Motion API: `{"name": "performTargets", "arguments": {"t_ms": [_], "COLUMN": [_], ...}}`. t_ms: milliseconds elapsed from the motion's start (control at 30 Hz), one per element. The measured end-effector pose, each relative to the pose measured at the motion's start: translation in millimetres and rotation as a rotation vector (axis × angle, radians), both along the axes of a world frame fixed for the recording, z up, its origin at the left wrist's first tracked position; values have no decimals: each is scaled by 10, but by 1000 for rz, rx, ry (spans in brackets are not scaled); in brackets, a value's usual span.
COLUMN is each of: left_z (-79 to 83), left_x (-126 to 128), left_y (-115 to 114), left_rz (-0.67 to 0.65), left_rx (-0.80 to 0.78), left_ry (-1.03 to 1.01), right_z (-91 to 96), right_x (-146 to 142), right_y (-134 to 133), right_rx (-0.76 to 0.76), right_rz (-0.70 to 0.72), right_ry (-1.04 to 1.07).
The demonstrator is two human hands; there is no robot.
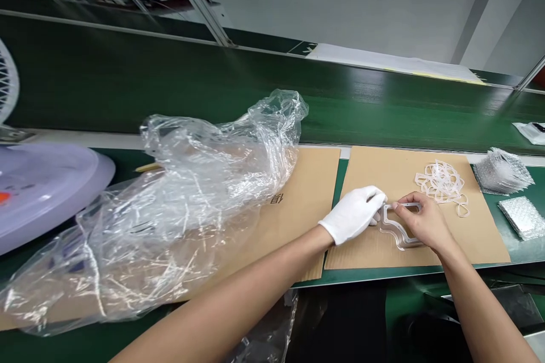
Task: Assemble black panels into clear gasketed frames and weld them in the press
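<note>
A clear, frame-shaped plastic piece (399,233) with a curved outline and a pale rim lies on the right cardboard sheet. My left hand (355,212), in a white glove, pinches its upper left corner with fingers closed. My bare right hand (419,218) has thumb and forefinger closed on its upper edge; whether a thin white loop lies between the fingertips is too small to tell. Just beyond my right hand is a tangled pile of thin white loops (440,181), one of them trailing toward me.
Right of the cardboard sheet (472,238) lie a stack of bubble-wrap pouches (502,171) and a single bubble-wrapped packet (523,216). A large crumpled clear plastic bag (204,181) covers the left cardboard. A lavender fan base (51,193) stands far left; a green conveyor belt (170,79) runs behind.
</note>
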State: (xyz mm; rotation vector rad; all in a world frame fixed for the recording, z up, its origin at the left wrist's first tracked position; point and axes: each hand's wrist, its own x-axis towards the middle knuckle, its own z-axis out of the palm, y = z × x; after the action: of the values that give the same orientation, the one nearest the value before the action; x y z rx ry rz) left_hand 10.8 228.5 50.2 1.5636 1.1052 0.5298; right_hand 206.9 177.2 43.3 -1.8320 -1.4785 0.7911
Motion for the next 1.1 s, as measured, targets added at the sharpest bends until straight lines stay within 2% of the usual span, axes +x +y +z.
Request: {"name": "performTargets", "arguments": {"t_ms": [200, 400, 667, 867, 1100], "left_z": [-36, -99, -123, -85, -133], "left_x": [-19, -20, -58, -54, 87], "left_y": [-35, -36, -65, -134, -173], "left_rz": [9, 54, 46, 17, 46], "left_rx": [86, -7, 25, 37, 180], "left_ry": [18, -45, -69, 6, 115], "right_z": [10, 58, 168, 144, 85], "right_x": [-28, -56, -137, 58, 173], "right_y": [14, 12, 34, -113, -372], "right_rx": [-7, -25, -100, -13, 59], "right_rz": [7, 54, 70, 114, 115], "right_ry": [-87, -197, -297, -76, 36]}}
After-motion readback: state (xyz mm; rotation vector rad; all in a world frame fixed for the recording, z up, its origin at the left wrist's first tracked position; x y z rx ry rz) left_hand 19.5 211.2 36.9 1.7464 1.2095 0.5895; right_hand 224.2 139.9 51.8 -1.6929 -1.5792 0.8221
